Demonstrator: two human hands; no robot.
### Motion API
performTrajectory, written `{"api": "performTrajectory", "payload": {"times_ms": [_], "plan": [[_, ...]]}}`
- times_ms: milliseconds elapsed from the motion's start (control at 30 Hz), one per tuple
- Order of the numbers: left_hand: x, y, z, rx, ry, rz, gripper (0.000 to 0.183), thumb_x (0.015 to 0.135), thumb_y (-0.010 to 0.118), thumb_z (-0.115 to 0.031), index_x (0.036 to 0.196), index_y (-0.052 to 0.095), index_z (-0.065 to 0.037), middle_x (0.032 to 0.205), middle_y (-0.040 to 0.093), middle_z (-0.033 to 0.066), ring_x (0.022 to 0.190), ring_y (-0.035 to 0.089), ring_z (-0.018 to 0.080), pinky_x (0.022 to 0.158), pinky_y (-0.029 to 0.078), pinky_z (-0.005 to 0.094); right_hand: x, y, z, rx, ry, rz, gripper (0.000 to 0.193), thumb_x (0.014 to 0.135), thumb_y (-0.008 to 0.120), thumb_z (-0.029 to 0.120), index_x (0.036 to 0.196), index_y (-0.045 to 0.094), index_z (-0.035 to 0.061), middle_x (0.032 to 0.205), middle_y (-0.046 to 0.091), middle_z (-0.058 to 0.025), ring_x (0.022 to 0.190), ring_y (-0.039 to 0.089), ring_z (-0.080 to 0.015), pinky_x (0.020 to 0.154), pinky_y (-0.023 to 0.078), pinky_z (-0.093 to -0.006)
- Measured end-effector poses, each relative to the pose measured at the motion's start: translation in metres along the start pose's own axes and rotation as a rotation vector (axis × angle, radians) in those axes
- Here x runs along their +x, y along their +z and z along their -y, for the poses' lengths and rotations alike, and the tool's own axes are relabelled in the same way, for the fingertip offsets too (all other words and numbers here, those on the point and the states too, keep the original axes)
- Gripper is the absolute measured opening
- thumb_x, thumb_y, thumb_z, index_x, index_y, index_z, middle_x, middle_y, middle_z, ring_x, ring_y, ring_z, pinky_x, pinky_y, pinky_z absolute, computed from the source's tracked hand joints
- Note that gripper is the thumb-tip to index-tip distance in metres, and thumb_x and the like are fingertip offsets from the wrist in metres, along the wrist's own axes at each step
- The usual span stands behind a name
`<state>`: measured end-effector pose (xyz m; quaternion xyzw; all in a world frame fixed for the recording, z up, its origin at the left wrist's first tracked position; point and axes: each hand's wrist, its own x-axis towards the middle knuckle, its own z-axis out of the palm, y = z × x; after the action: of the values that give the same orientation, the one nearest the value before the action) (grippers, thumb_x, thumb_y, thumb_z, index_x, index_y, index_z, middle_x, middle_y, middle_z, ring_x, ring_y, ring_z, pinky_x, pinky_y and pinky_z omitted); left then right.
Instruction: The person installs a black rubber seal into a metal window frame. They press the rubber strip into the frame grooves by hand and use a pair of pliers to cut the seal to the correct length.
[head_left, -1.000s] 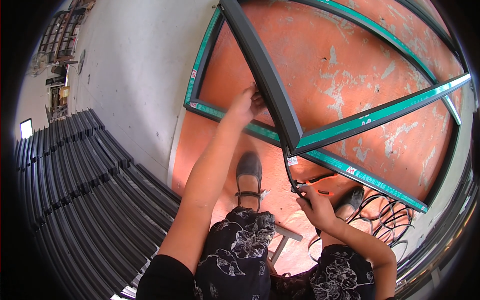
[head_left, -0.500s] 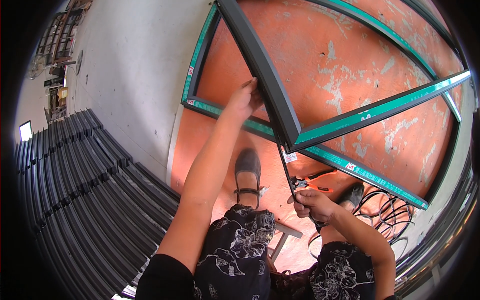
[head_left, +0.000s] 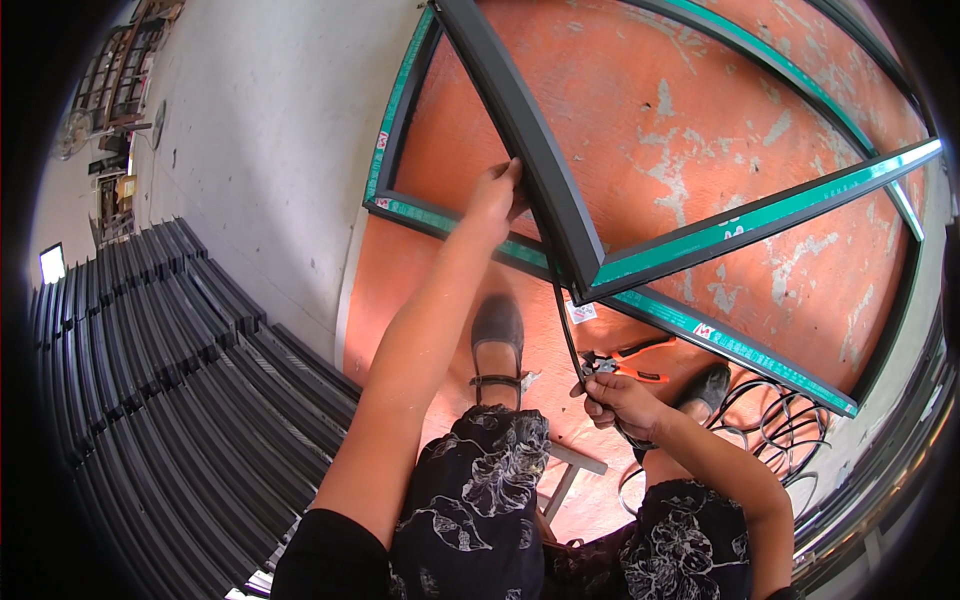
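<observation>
A dark grey metal frame [head_left: 540, 150], with green film along one bar, leans with its corner toward me. My left hand [head_left: 495, 205] is closed at the near edge of its dark bar, thumb along the edge; the lower fingers are partly hidden. From that edge, near the corner, a thin black rubber strip [head_left: 568, 330] runs down to my right hand [head_left: 618, 402]. Its fingers pinch the strip. Just behind the right hand, orange-handled pliers [head_left: 640, 378] lie on the floor, their jaws close to its fingertips.
Another green-filmed frame [head_left: 740, 355] lies on the worn orange floor [head_left: 430, 290] beneath. Coiled black strip [head_left: 785, 430] lies at the right, beside my foot. Stacked dark metal bars [head_left: 190, 420] fill the left. A stool leg [head_left: 562, 485] shows between my knees.
My right hand has shifted slightly up and left with the strip. My left hand has moved a little to the right at the frame's edge. The frames have stayed put.
</observation>
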<state>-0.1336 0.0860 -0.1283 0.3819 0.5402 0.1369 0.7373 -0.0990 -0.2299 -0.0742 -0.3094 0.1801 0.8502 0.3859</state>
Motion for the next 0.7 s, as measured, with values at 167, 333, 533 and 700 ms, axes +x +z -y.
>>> {"api": "performTrajectory", "payload": {"times_ms": [167,333,533,700], "plan": [[-0.004,0.003,0.0,0.134,-0.048,-0.03,0.031,0.096,0.044,-0.025,0.11,0.053,0.001,0.092,0.063,0.0101,0.077,0.063,0.0199,0.069,0.053,0.034,-0.001,0.005,-0.001,-0.143,-0.15,-0.114,0.021,0.098,0.041,0.021,0.106,0.049,0.004,0.068,0.045,0.0,0.053,0.033,-0.0078,0.049,0.028,-0.0208],[0.032,0.012,-0.034,0.074,-0.021,-0.17,0.029,0.096,0.045,-0.021,0.112,0.051,0.002,0.092,0.063,0.0078,0.08,0.062,0.0191,0.071,0.052,0.0332,-0.002,0.017,0.027,-0.412,-0.415,-0.301,0.016,0.094,0.049,0.016,0.101,0.049,0.0018,0.07,0.053,-0.0027,0.06,0.046,-0.0076,0.053,0.037,-0.0218],[0.038,-0.005,-0.041,-0.098,-0.105,0.069,0.03,0.097,0.041,-0.021,0.111,0.053,0.003,0.093,0.062,0.01,0.082,0.061,0.0198,0.071,0.052,0.0341,0.01,0.017,0.047,-0.616,-0.64,-0.437,0.015,0.089,0.057,0.01,0.096,0.055,-0.0033,0.072,0.054,-0.002,0.064,0.049,-0.0074,0.057,0.042,-0.0226],[0.036,0.0,-0.033,0.047,-0.002,0.006,0.028,0.096,0.042,-0.018,0.109,0.055,0.003,0.097,0.063,0.0099,0.084,0.062,0.0181,0.075,0.052,0.0323,0.008,0.034,0.05,-0.526,-0.509,-0.382,0.016,0.091,0.053,0.011,0.098,0.055,-0.0034,0.07,0.054,-0.0028,0.06,0.048,-0.0076,0.055,0.041,-0.0224]]}}
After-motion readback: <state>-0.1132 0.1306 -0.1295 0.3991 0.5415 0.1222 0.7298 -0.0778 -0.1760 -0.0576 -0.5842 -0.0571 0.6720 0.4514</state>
